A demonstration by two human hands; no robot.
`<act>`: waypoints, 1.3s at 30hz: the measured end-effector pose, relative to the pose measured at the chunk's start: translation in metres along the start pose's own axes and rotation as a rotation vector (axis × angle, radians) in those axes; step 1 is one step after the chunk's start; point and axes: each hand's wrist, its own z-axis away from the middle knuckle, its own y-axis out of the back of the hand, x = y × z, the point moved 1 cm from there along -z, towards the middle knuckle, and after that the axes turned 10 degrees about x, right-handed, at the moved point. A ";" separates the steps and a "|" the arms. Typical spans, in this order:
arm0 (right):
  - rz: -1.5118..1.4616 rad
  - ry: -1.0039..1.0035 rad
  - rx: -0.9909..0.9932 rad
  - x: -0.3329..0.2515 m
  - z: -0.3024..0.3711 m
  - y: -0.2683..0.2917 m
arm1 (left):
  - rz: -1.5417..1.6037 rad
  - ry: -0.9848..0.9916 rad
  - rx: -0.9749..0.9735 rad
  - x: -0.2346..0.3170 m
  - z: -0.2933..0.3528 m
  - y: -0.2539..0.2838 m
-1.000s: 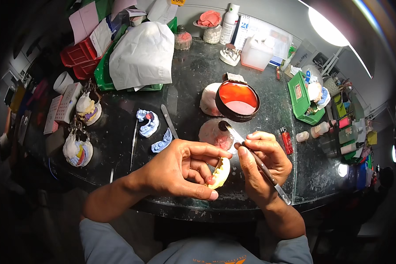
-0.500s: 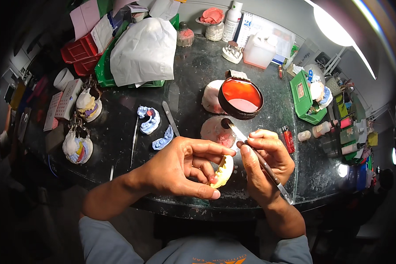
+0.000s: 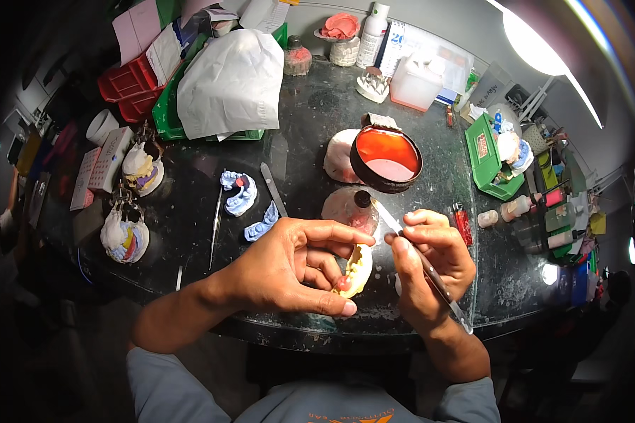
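My left hand (image 3: 289,271) grips a yellow dental cast (image 3: 358,273) between thumb and fingers, its row of teeth facing my palm. A small pinkish-red lump sits by the teeth next to my fingers. In my right hand (image 3: 434,264) is a wax knife (image 3: 436,280) with a dark handle, pinched by thumb and fingers, its bright blade slanting up and left. The blade's tip lies just beside the black top of a glass burner (image 3: 339,206); no flame is plainly visible. Beyond it, a round pan of red wax (image 3: 388,156) leans on a whitish-pink block (image 3: 340,156).
Left of centre lie blue dental casts (image 3: 240,194), a flat spatula (image 3: 272,189) and a thin metal instrument (image 3: 216,225). Mounted casts (image 3: 125,236) stand farther left. A red lighter (image 3: 463,225) and a green box (image 3: 488,158) are at the right, a lamp (image 3: 536,35) above.
The knife has shifted slightly right and down, its tip moving from over the burner's black top to beside it. The cast has turned a little in my left hand.
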 end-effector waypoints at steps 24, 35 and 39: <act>-0.059 0.229 -0.343 -0.032 0.006 0.010 | 0.016 0.022 0.006 -0.002 -0.002 0.002; -0.098 0.209 -0.394 -0.037 0.005 0.008 | 0.016 0.004 -0.008 -0.001 -0.003 0.003; -0.149 0.214 -0.405 -0.037 0.006 0.009 | 0.050 -0.003 -0.022 -0.001 -0.003 0.001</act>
